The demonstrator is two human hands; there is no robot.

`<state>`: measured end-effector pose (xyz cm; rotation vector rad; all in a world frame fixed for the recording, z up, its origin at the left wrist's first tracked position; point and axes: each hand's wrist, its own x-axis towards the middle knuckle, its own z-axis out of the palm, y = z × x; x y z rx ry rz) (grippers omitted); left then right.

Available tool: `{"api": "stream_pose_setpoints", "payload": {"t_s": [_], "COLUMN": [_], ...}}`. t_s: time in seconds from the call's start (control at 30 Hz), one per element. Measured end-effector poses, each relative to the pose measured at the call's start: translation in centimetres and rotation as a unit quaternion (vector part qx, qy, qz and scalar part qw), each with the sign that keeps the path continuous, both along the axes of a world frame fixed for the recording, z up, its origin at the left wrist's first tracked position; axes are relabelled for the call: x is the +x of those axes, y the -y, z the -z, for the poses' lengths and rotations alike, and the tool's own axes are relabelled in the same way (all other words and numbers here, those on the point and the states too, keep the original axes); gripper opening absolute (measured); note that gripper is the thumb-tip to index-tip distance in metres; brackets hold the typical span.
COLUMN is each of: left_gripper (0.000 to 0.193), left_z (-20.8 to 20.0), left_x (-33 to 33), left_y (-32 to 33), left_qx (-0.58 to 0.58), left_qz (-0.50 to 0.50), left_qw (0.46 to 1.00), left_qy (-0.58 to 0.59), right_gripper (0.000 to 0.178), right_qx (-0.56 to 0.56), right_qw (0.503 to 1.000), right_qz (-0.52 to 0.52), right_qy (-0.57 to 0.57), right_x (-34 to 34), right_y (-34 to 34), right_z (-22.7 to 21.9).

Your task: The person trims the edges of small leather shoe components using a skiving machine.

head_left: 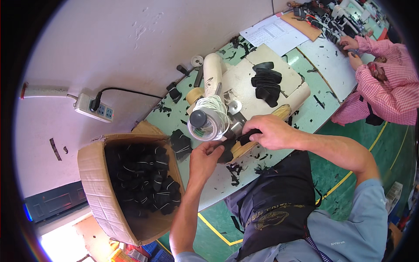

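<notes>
A cream bench machine (213, 72) with a round metal-and-white head, wound with white cord (209, 105), stands before me. At its front, my left hand (205, 160) pinches a black leather-like piece (225, 153) between thumb and fingers. My right hand (276, 132) is closed on a black part (248, 136) beside the machine's working end. Whether both hands hold one and the same piece, I cannot tell. A row of stacked black pieces (266, 83) lies on the machine's cream bed (238, 85), beyond my right hand.
A cardboard box (94, 183) of black pieces stands left of the bench (205, 192). Black scraps (235, 172) litter the tabletop. A power strip (94, 108) is on the wall. At right, a person in a pink checked top (388, 83) works near papers (274, 35).
</notes>
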<state>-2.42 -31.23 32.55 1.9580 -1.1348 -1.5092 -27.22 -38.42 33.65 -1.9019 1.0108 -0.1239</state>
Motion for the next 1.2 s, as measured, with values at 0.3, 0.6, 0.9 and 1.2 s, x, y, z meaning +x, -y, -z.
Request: {"api": "stream_pose_setpoints", "payload": {"t_s": [0.3, 0.6, 0.9, 1.2], "left_gripper": [0.029, 0.038, 0.025, 0.031], "left_z": [0.7, 0.8, 0.4, -0.2], "left_x": [0.4, 2.0, 0.2, -1.3], "left_y": [-0.5, -2.0, -0.1, 1.7], "left_qx": [-0.118, -0.050, 0.025, -0.052], "left_qz": [0.044, 0.023, -0.001, 0.054], "left_qw": [0.992, 0.988, 0.998, 0.993], "left_qy": [0.007, -0.142, -0.049, 0.085], "right_gripper": [0.033, 0.024, 0.023, 0.024], "right_qx": [-0.086, -0.327, -0.002, -0.058], "right_qw": [0.990, 0.945, 0.999, 0.998], "right_qz": [0.068, 0.016, 0.023, 0.000], "right_qy": [0.091, 0.023, 0.046, 0.035], "right_x": [1.1, -1.2, -0.5, 1.5], "right_y": [-0.6, -1.6, -0.6, 0.0], "right_z": [0.9, 1.5, 0.4, -0.6]}}
